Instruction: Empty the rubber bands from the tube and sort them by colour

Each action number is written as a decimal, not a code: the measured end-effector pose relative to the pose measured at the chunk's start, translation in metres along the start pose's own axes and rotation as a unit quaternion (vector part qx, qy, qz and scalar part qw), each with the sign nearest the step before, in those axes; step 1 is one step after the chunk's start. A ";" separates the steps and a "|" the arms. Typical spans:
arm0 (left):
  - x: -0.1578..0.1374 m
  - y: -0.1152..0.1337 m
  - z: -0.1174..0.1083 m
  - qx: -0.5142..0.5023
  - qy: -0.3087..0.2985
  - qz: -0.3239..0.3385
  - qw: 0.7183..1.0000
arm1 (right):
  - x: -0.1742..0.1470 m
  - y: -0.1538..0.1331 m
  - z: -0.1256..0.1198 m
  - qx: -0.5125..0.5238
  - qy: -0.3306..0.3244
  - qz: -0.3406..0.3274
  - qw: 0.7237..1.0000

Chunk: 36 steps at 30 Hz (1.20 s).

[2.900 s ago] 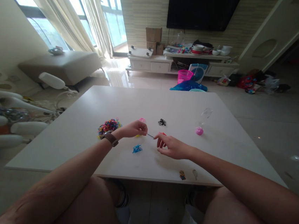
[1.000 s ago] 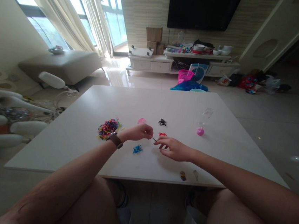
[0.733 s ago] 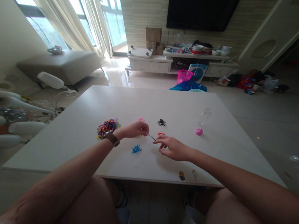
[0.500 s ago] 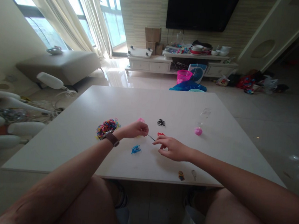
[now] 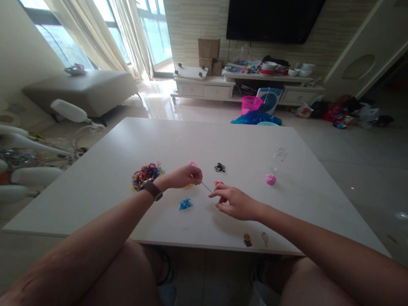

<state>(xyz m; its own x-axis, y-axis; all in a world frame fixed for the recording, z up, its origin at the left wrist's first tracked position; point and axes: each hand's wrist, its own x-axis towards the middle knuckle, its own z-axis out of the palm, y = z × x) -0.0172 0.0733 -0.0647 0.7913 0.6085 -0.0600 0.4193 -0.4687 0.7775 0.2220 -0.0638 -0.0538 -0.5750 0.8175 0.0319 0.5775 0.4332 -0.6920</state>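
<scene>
Above the table, a thin dark rubber band [image 5: 206, 187] is stretched between my two hands. My left hand [image 5: 186, 176], with a brown-strapped watch on the wrist, pinches one end. The other end is at the fingertips of my right hand [image 5: 235, 203], whose thumb and forefinger are close together. Just beyond the right fingers a red pile of bands [image 5: 219, 183] is partly hidden. Blue bands [image 5: 185, 204] lie nearer me, black bands [image 5: 220, 167] farther off. Behind the left hand, pink bands [image 5: 193, 164] peek out; a large multicoloured heap [image 5: 146, 174] sits beside the wrist.
On the white table [image 5: 87, 199], a pink ball-like item [image 5: 270, 179] and a clear plastic container [image 5: 280, 155] stand to the right. Near the front edge lie a small yellow cartoon figure [image 5: 247, 239] and a pale small item [image 5: 264, 238]. A pink basket [image 5: 251, 104] stands beyond.
The band between my hands looks slightly thinner and paler than before. Both hands stay almost in the same place, and the piles have not moved.
</scene>
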 end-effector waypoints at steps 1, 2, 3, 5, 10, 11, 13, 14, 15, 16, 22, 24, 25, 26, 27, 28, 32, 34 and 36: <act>0.000 -0.003 -0.002 -0.002 0.018 -0.008 1.000 | -0.001 0.000 0.001 -0.003 -0.002 -0.002 1.000; -0.001 -0.005 -0.004 -0.008 0.041 -0.017 0.999 | -0.001 0.000 0.002 -0.003 -0.006 -0.005 1.000; -0.002 -0.008 -0.006 -0.017 0.066 -0.026 0.997 | -0.003 0.001 0.002 0.002 -0.011 -0.008 1.000; -0.004 -0.013 -0.009 -0.040 0.099 -0.037 0.994 | -0.005 0.002 0.004 0.024 -0.016 -0.011 1.000; -0.008 -0.005 0.002 -0.031 0.051 -0.007 0.998 | -0.010 0.006 0.004 0.045 0.002 0.000 0.999; -0.008 -0.001 0.006 -0.029 0.033 0.003 0.999 | -0.010 0.006 0.004 0.043 0.005 0.007 0.999; -0.007 0.008 0.016 -0.035 0.005 0.016 0.999 | -0.009 0.005 0.004 0.042 0.004 0.022 0.999; -0.006 0.012 0.020 -0.041 -0.006 0.019 0.999 | -0.008 0.005 0.005 0.041 0.001 0.025 0.999; -0.004 0.017 0.023 -0.044 -0.016 0.023 0.999 | -0.008 0.005 0.006 0.040 -0.003 0.024 0.999; -0.003 0.020 0.026 -0.045 -0.026 0.028 0.998 | -0.006 0.005 0.007 0.040 -0.005 0.019 0.999; -0.001 0.033 0.026 -0.017 -0.045 0.034 0.998 | -0.001 0.008 0.013 0.064 -0.012 0.006 0.998; -0.001 0.031 0.024 -0.013 -0.044 0.031 0.998 | 0.000 0.007 0.012 0.063 -0.008 0.010 0.998; -0.001 0.030 0.023 -0.015 -0.044 0.029 0.998 | 0.000 0.006 0.011 0.063 -0.007 0.013 0.998; -0.002 0.028 0.021 -0.020 -0.043 0.028 0.998 | 0.001 0.004 0.009 0.061 -0.007 0.016 0.998; -0.002 0.025 0.019 -0.026 -0.040 0.027 0.998 | 0.002 0.003 0.007 0.059 -0.007 0.020 0.998; -0.002 0.023 0.017 -0.031 -0.037 0.028 0.998 | 0.002 0.002 0.006 0.057 -0.007 0.021 0.998; -0.004 0.013 0.006 -0.046 -0.016 0.029 0.998 | 0.005 -0.001 0.004 0.051 -0.001 0.014 0.999; -0.005 0.010 0.000 -0.044 -0.004 0.021 0.999 | 0.005 -0.002 0.005 0.050 0.003 0.008 0.999; -0.006 0.007 -0.004 -0.040 0.004 0.010 0.999 | 0.006 -0.003 0.005 0.052 0.003 0.005 0.999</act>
<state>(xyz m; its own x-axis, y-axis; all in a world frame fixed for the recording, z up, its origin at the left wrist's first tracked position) -0.0203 0.0687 -0.0566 0.7958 0.6042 -0.0391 0.3655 -0.4280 0.8266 0.2146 -0.0621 -0.0553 -0.5655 0.8243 0.0284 0.5205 0.3834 -0.7629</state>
